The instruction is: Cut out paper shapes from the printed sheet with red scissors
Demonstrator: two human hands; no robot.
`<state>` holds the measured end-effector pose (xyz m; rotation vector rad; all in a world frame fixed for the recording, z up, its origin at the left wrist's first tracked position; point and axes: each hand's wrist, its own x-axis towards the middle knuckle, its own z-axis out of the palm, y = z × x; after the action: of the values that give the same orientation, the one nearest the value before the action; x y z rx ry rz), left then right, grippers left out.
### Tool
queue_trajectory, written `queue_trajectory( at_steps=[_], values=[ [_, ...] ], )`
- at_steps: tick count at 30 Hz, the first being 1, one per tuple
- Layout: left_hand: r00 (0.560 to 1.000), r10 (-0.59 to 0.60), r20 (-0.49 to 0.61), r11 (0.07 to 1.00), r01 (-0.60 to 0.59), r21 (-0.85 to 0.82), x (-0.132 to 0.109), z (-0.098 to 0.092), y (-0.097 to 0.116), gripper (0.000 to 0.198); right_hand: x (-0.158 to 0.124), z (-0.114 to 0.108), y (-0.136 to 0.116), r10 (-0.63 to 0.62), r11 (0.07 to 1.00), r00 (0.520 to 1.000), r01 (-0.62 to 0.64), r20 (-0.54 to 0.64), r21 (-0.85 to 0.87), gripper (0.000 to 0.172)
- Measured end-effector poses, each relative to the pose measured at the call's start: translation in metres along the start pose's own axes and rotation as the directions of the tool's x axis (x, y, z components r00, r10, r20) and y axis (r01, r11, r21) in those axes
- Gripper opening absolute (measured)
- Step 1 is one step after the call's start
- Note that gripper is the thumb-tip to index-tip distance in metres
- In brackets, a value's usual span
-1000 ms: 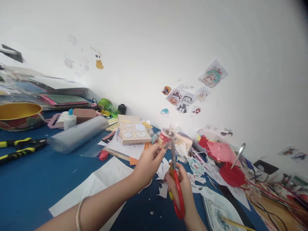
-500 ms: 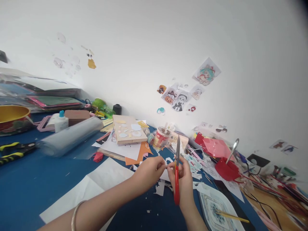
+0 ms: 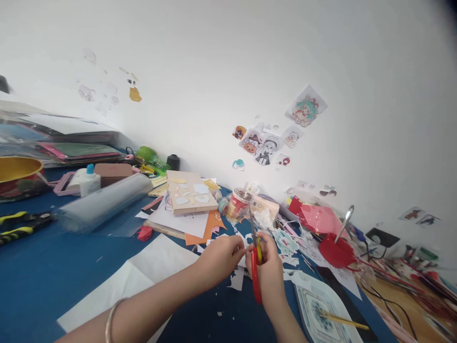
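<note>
Near the middle of the desk, my left hand [image 3: 223, 255] is closed, thumb and index finger pinched together; whatever lies between them is too small to make out. Close beside it on the right, my right hand [image 3: 266, 267] is closed around scissors [image 3: 256, 276] with red and yellow handles, their blades pointing up and away. The fingertips of both hands nearly meet. White paper scraps [image 3: 236, 280] lie below and behind the hands on the blue desk [image 3: 200, 305].
White sheets [image 3: 143, 281] lie under my left forearm. Behind stand a board with cut pieces [image 3: 189, 193] and a red cup [image 3: 238, 205]. At right are a white tray [image 3: 303, 305] and a red holder [image 3: 335, 250]; at left, a plastic roll [image 3: 107, 202] and pliers [image 3: 24, 226].
The scissors have tilted and shifted slightly left in my right hand, and more of their yellow handle shows. My left hand has barely moved.
</note>
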<state>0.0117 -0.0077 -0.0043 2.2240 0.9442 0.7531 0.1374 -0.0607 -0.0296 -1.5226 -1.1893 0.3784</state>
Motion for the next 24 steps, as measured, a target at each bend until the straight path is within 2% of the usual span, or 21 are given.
queue_trajectory(
  at_steps=[4, 6, 10, 16, 24],
  values=[
    [1.0, -0.013, 0.003, 0.996, 0.013, -0.086, 0.0026, 0.0034, -0.004, 0.024, 0.0063, 0.003, 0.0055, -0.063, 0.988, 0.992, 0.078, -0.111, 0.134, 0.038],
    [1.0, -0.017, 0.016, 0.99, 0.019, -0.138, 0.0038, 0.0048, -0.0056, 0.023, 0.0089, 0.0032, 0.0044, -0.038, 0.981, 0.987, 0.067, -0.156, 0.184, 0.037],
    [0.998, -0.027, 0.053, 0.984, 0.035, -0.174, 0.0033, 0.0053, -0.0041, 0.023, 0.0085, 0.0018, 0.0001, 0.028, 0.972, 0.99, 0.004, -0.135, 0.235, 0.041],
    [0.999, 0.018, 0.037, 0.987, -0.012, -0.162, -0.0008, 0.0046, 0.0017, 0.023, 0.0046, 0.0017, 0.0004, 0.011, 0.964, 0.993, 0.022, -0.121, 0.263, 0.04],
    [0.999, 0.046, 0.026, 0.986, -0.041, -0.164, -0.0004, 0.0067, -0.0009, 0.024, 0.006, 0.0047, 0.0023, 0.056, 0.963, 0.987, -0.013, -0.153, 0.268, 0.041]
  ],
)
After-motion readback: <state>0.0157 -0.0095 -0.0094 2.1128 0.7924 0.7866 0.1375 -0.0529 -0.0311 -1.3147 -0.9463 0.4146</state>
